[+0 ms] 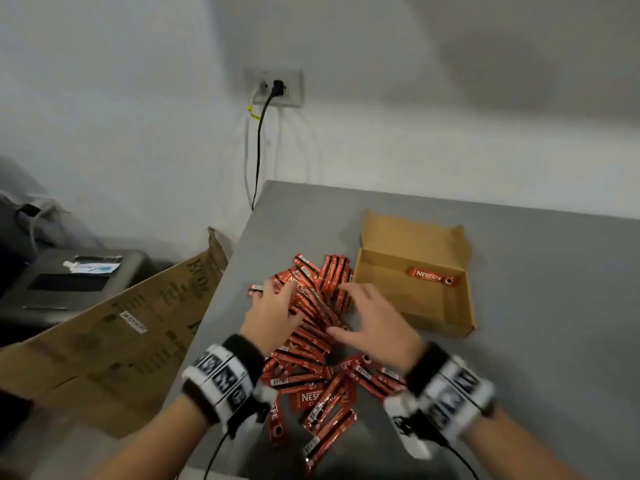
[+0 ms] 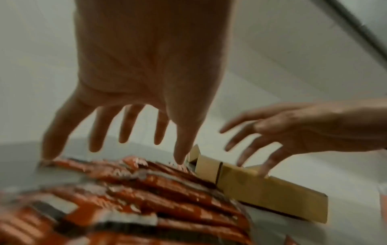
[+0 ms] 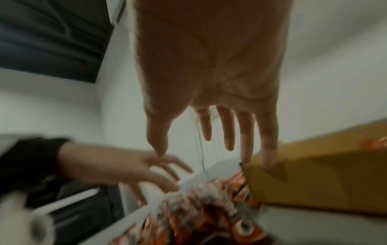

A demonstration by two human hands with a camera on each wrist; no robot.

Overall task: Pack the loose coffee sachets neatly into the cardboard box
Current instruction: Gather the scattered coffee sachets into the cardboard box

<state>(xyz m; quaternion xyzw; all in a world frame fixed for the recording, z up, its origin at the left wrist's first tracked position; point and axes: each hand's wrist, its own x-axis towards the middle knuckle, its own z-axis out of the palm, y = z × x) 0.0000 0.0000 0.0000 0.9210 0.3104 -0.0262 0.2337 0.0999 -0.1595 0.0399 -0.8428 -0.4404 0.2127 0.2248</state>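
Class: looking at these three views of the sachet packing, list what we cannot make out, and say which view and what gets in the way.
- Sachet count: in the head view the left hand and right hand cover much of the pile of sachets.
- Print on the sachets: motion blur smears it in both wrist views.
- Cardboard box interior: both wrist views show only its outer wall; only the head view shows the single sachet inside.
- Contact: whether the right hand's fingers touch the box is blurred.

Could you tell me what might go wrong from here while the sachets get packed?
The sachet pile reaches the table's near edge, so sweeping with the open left hand and right hand could knock some off. The cardboard box is light and unheld; a push might slide it. The sachets lie crisscrossed, so a handful may go in untidily.
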